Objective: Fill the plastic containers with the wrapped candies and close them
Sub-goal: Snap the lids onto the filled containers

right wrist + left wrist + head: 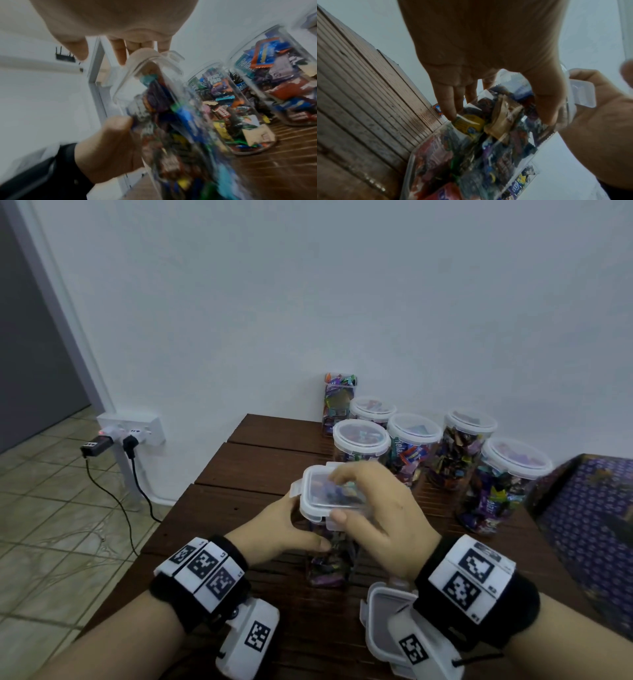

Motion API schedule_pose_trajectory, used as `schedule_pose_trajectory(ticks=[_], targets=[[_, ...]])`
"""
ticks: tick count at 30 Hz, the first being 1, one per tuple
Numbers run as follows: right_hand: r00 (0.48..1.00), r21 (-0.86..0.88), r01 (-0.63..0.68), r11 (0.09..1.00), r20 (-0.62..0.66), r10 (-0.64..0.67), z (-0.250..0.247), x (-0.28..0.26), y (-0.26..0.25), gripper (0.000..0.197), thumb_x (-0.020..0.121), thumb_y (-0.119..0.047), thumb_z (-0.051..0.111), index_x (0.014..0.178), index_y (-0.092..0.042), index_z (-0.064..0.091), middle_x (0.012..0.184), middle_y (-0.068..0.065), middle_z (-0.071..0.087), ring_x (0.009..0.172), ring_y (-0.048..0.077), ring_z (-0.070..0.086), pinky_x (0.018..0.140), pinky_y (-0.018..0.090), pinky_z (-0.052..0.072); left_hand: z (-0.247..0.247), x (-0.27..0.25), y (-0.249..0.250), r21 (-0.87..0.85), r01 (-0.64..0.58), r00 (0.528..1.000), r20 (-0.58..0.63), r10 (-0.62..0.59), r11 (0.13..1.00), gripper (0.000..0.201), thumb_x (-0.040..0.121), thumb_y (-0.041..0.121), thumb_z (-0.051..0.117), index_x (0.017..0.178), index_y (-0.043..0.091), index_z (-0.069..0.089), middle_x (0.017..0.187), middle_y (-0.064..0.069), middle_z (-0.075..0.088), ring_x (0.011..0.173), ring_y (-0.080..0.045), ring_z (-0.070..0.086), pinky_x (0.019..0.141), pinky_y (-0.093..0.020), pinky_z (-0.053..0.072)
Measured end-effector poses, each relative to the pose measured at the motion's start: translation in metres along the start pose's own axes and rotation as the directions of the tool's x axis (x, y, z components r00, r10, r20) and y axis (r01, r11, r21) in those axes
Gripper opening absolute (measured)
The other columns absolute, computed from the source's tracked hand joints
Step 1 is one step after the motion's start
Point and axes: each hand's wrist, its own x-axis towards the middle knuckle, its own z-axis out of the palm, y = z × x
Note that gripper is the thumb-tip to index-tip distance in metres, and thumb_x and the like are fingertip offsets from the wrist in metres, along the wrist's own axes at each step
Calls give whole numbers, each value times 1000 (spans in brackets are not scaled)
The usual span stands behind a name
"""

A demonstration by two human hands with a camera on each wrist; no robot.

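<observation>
A tall square clear container [330, 559] packed with wrapped candies stands upright on the dark wooden table [253, 470]. A clear lid with a white rim [325, 491] sits on top of it. My left hand [277, 529] grips the container's body from the left, thumb on the near wall. My right hand [380, 508] curls over the lid, its thumb on the near latch flap [337, 522]. In the left wrist view my left hand [488, 60] wraps the container [471, 155]. In the right wrist view the container [171, 128] is blurred under my right hand [120, 20].
Several closed round candy jars [361, 440] stand at the back right, near a tall lidless candy-filled container [339, 398] by the wall. A spare lid [380, 621] lies under my right wrist. A purple patterned cloth [589, 525] is at the right; wall sockets [130, 429] are at the left.
</observation>
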Motion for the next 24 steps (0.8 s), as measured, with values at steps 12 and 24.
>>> schedule_pose_trajectory(ticks=[12, 24], targets=[[869, -194, -197, 961, 419, 263, -19, 27, 8, 87, 71, -68, 62, 137, -15, 40, 133, -3, 42, 122, 8, 35, 103, 19, 26, 3, -3, -1, -72, -31, 999, -16, 30, 997, 86, 55, 30, 81, 133, 20, 45, 121, 7, 60, 110, -8, 58, 85, -15, 47], [829, -236, -83, 968, 522, 199, -15, 22, 24, 107, 55, -96, 11, 145, -41, 28, 149, 2, 23, 134, 21, 21, 113, 39, 19, 2, 2, -8, -55, -16, 1000, 4, 16, 998, 86, 57, 30, 82, 135, 18, 45, 125, 4, 61, 118, -9, 56, 101, -28, 44]])
